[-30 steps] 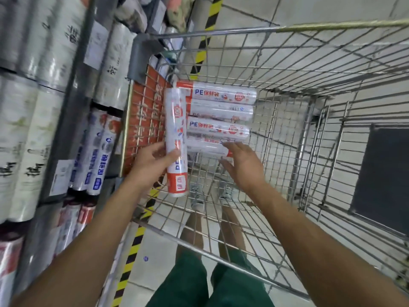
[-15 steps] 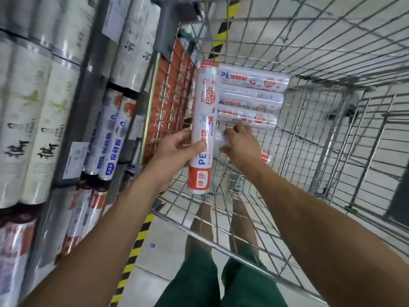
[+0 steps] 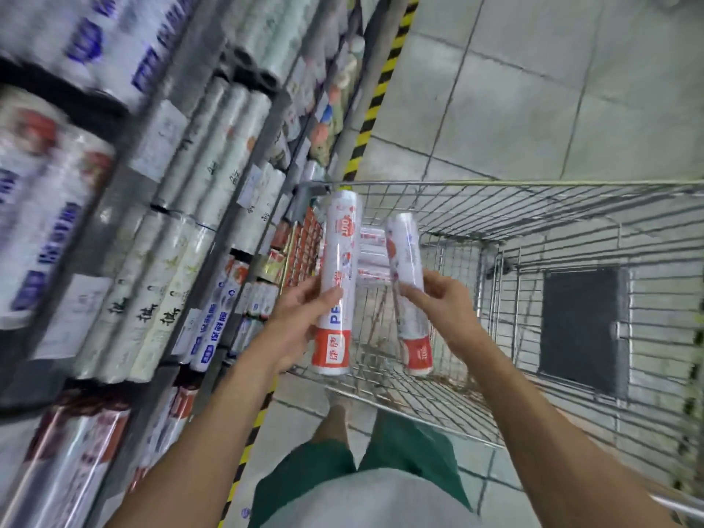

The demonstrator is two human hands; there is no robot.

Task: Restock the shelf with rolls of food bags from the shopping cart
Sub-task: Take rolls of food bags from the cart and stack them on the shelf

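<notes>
— Gripping what, exactly?
— Fingers of the left hand curl round one food bag roll; the right hand holds a second roll. Both are nearly upright above the shopping cart.
— And the shelf?
— At nine o'clock. Spare rolls lie at twelve, in the cart.

The left roll, held in the left hand, carries a blue "PE" just above its red end band and "100" in a red badge near its top. Red characters on that band's white patch are too small to read. The right roll, in the right hand, shows what looks like "100" on its red band. On the shelf, blue-labelled rolls read "保鲜膜".
</notes>
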